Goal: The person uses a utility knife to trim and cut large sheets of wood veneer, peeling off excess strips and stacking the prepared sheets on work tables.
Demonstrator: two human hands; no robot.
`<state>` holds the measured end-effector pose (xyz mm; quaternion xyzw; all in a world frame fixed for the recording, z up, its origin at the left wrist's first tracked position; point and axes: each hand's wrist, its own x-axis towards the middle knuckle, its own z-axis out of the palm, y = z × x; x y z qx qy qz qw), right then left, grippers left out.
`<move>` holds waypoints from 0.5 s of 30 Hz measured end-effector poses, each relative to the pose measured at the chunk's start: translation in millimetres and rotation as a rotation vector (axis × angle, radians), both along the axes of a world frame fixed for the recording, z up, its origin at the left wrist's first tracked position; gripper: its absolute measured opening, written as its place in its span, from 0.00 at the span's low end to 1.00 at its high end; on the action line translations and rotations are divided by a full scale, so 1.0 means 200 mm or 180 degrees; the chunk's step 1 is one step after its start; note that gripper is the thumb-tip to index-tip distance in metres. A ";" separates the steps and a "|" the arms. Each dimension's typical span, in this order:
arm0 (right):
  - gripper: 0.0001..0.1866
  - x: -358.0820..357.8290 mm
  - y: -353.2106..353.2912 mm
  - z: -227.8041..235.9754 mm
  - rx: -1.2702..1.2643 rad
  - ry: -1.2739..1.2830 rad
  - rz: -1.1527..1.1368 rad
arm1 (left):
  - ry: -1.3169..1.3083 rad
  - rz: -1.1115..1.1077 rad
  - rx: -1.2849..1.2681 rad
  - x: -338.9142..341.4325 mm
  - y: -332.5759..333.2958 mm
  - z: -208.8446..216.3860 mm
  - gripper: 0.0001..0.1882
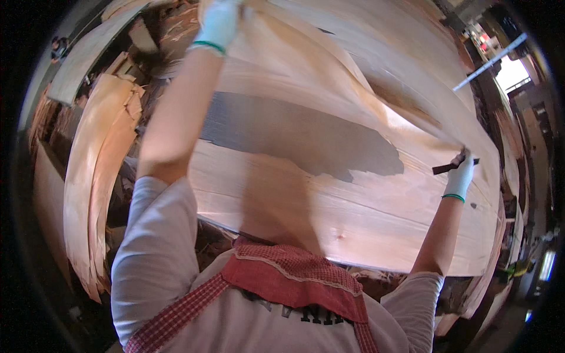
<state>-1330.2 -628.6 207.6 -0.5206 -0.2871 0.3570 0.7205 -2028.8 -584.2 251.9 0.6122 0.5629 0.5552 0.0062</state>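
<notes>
A thin, pale wood veneer sheet (312,44) is raised in folds between my two hands. My left hand (219,25), in a white glove with a green cuff, is closed on its edge at the upper left, slightly blurred. Over at the right, my right hand (462,176), gloved alike, grips a dark flat-bladed tool (445,168). The sheet's folds run to its fingertips; whether they pinch it too is hard to make out. Below lies a broad veneer layer (353,215) with a ragged-edged gap, where a grey surface (300,135) shows.
At the left stands a stack of curved veneer strips (97,170) with torn edges. Beyond it lies a long pale board (94,53). A person (59,48) is far off at the upper left. A pale blue bar (491,60) slants at the upper right.
</notes>
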 end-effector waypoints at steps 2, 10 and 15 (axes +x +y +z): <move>0.09 -0.19 -0.15 0.15 0.0222 -0.0354 -0.0113 | 0.1944 0.0788 0.0899 -0.12 -0.26 0.13 0.16; 0.05 -0.43 -0.67 -0.40 -0.0524 -0.0028 -0.0135 | -0.3622 0.0131 -0.1083 -0.20 -0.64 -0.60 0.17; 0.06 -0.44 -0.77 -0.79 -0.1150 0.0406 0.0000 | -0.3564 0.0418 -0.0993 -0.17 -0.80 -1.04 0.09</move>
